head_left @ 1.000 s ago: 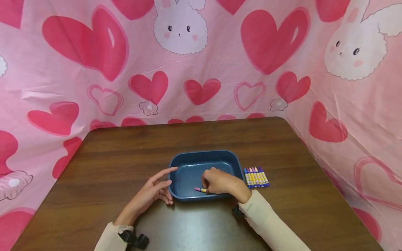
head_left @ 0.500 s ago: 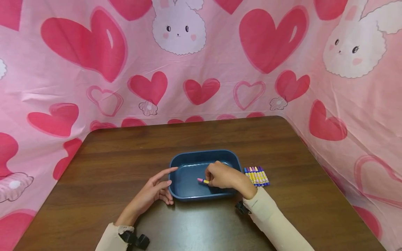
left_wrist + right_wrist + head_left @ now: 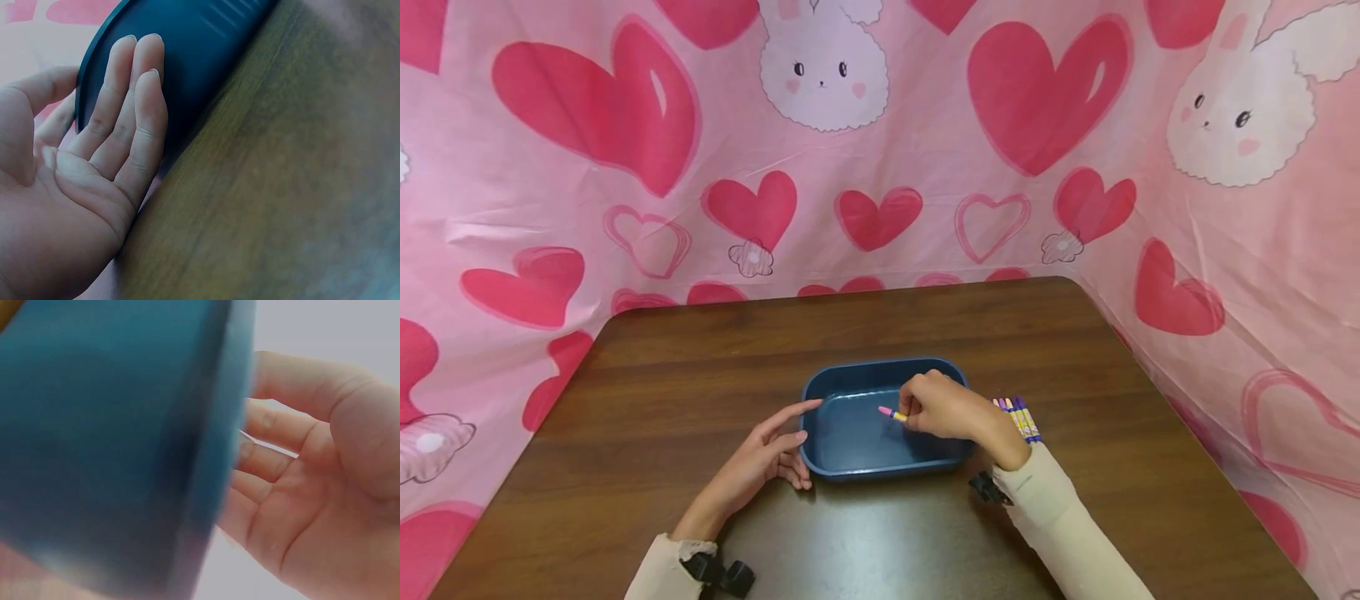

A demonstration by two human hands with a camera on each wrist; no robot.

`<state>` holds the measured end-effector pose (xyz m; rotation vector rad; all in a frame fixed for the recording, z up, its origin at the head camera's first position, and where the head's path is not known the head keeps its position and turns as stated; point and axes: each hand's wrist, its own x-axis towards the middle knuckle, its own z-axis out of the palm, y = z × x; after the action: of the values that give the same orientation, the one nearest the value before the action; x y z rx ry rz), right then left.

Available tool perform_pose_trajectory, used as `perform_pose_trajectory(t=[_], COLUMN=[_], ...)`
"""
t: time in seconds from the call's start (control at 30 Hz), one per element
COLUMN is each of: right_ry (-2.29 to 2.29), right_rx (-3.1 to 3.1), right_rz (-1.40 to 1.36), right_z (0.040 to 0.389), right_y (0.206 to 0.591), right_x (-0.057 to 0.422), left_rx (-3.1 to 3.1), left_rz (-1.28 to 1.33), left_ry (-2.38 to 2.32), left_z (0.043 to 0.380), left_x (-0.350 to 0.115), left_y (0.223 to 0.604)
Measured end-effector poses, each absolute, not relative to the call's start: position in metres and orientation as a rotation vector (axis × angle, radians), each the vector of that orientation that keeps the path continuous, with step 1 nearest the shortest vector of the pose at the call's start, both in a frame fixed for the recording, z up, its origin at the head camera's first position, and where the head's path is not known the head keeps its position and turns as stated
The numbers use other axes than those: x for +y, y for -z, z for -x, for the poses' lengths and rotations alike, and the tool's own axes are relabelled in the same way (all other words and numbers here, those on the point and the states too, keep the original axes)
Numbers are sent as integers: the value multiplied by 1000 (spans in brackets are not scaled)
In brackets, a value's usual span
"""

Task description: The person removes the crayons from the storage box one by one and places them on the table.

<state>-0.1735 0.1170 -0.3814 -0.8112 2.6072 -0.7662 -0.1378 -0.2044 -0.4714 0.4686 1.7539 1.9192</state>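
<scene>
A pink-tipped crayon in a yellow wrapper is pinched by my right hand over the right part of a dark blue tray. In the right wrist view, the tray's wall hides the crayon and the fingertips. At the tray's left end, my left hand rests with index finger and thumb at the rim. The left wrist view shows its other fingers lying nearly straight along the tray's outer wall.
Several crayons lie side by side on the brown table, right of the tray and partly hidden by my right wrist. A pink cloth with hearts and rabbits hangs behind the table and along its sides.
My right hand has moved up and away from the tray's near side, towards the back right, carrying the pink crayon. My left hand has stayed at the tray's left end.
</scene>
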Motion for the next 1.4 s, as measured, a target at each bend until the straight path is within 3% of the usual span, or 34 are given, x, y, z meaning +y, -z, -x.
perform_pose_trajectory(t=[0.7, 1.03, 1.4], right_ry=[1058, 1093, 1164], right_rx=[2960, 3174, 2978], right_rz=[744, 445, 158], right_z=[149, 145, 158], right_y=[379, 385, 422], right_x=[188, 228, 274], left_rx=[1726, 1729, 1724], left_rz=[-467, -446, -493], left_ry=[-1950, -1951, -1940], left_z=[139, 139, 139], left_x=[-205, -205, -205], left_y=[472, 470, 472])
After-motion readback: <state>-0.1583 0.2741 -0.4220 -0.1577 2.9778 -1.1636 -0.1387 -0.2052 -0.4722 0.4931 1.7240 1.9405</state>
